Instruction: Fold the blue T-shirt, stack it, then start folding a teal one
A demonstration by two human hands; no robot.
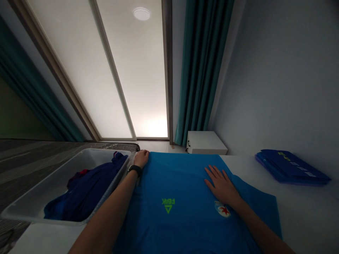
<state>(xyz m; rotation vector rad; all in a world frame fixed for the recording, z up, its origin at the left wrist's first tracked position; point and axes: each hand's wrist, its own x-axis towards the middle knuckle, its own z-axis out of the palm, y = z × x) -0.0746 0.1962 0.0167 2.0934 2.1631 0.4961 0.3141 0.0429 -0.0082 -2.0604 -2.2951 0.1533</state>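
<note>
A blue T-shirt [185, 180] lies spread over the white table, its collar end towards me. On its front are a green PEAK logo and a round badge with a red star. At the shirt's far left corner, my left hand [141, 158] has its fingers curled on the hem; a dark watch is on that wrist. My right hand [222, 183] rests flat on the right part of the shirt, fingers spread, just beyond the badge. The near end of the shirt runs out of view.
Left of the shirt stands a translucent plastic bin [90, 153] with dark blue clothes [90, 190] in it. A stack of folded blue clothes [291, 167] lies at the right of the white table [299, 211], near the wall. Beyond are a white cabinet [205, 139] and a teal curtain [203, 70].
</note>
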